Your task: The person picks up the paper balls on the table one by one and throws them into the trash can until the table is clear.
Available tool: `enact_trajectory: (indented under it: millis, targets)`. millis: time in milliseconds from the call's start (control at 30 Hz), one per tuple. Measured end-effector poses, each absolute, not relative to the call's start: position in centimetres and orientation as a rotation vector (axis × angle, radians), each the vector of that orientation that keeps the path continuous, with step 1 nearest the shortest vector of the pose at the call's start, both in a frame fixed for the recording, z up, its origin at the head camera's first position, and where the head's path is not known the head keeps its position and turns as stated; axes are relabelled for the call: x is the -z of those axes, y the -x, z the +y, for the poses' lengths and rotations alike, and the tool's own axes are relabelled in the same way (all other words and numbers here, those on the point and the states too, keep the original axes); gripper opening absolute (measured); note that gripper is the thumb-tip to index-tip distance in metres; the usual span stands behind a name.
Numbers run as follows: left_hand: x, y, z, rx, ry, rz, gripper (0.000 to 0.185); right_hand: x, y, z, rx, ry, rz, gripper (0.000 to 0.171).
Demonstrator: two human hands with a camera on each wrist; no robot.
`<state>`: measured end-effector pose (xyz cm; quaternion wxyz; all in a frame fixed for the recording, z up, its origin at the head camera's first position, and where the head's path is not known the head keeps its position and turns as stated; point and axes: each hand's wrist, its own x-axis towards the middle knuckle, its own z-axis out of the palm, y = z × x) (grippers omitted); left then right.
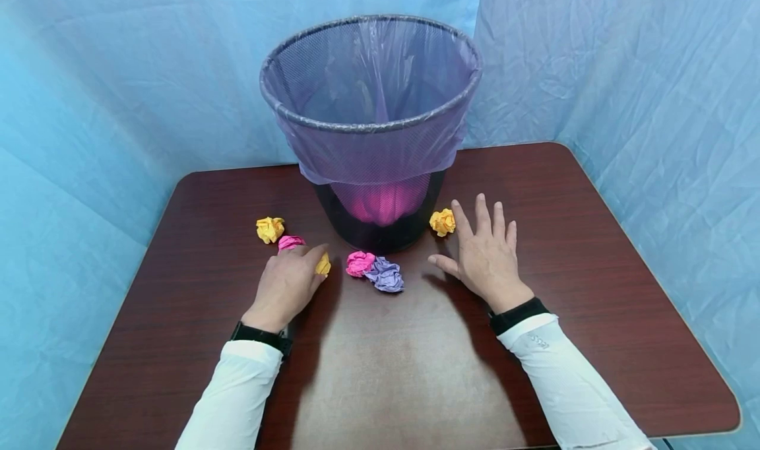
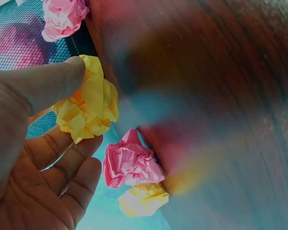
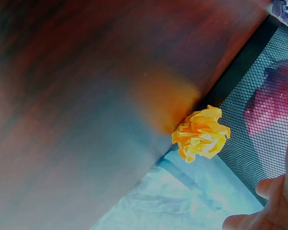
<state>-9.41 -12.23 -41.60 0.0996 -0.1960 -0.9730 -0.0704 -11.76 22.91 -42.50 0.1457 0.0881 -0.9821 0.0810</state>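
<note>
The left hand (image 1: 285,285) pinched a yellow ball (image 2: 86,105) of crumpled paper between thumb (image 2: 43,84) and fingertips, low over the table (image 1: 594,252) just left of the bin (image 1: 371,127). The ball sat at the fingertips, not in the palm; it was bright yellow, tightly creased, mostly hidden by the hand in the head view. The right hand (image 1: 487,255) lay flat on the table, fingers spread, holding nothing; a second yellow ball (image 1: 442,222) appeared to touch its index fingertip, though contact was uncertain. A pink ball (image 1: 359,263) and purple ball (image 1: 386,275) lay between the hands.
</note>
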Motion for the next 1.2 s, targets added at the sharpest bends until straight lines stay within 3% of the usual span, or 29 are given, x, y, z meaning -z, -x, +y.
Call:
enact_trajectory:
  millis: [1200]
  targets:
    - [39.2,9.1,-13.2,0.379,0.498,-2.83,0.059,40.8,12.3,22.8,-0.239,-0.27,-2.803,0.108]
